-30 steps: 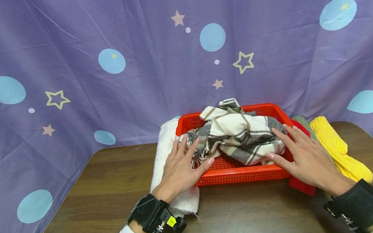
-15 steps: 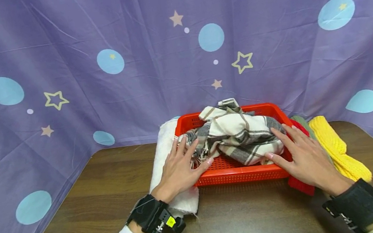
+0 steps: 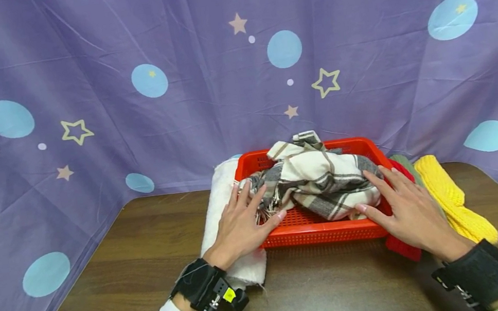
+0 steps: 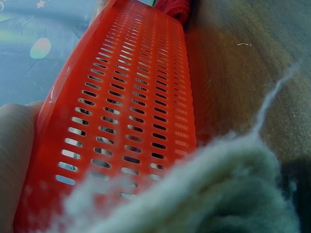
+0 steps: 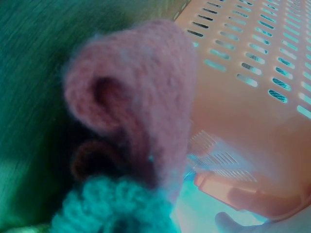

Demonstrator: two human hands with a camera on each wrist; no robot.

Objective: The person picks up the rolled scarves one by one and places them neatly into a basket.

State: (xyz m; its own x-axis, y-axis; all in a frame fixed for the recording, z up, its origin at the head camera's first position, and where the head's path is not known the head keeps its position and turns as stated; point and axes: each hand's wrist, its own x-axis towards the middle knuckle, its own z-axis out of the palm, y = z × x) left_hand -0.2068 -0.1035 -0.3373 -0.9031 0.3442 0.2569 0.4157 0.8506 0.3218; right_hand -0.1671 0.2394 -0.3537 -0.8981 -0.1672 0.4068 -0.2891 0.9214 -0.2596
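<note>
A red perforated plastic basket stands on the table with a crumpled black, white and tan plaid scarf inside, its fringe toward the left. My left hand rests at the basket's left front corner, fingers spread and reaching over the rim beside the fringe. On the other side, my right hand lies over the right rim with fingers extended toward the scarf. In the left wrist view, the basket's slotted front wall fills the middle. The right wrist view shows the basket beside a rolled red knit.
Along the basket's left lies a long white fluffy cloth. To its right are a red knit piece, partly hidden by my hand, a green one and a yellow knit piece. A purple patterned curtain hangs behind the table.
</note>
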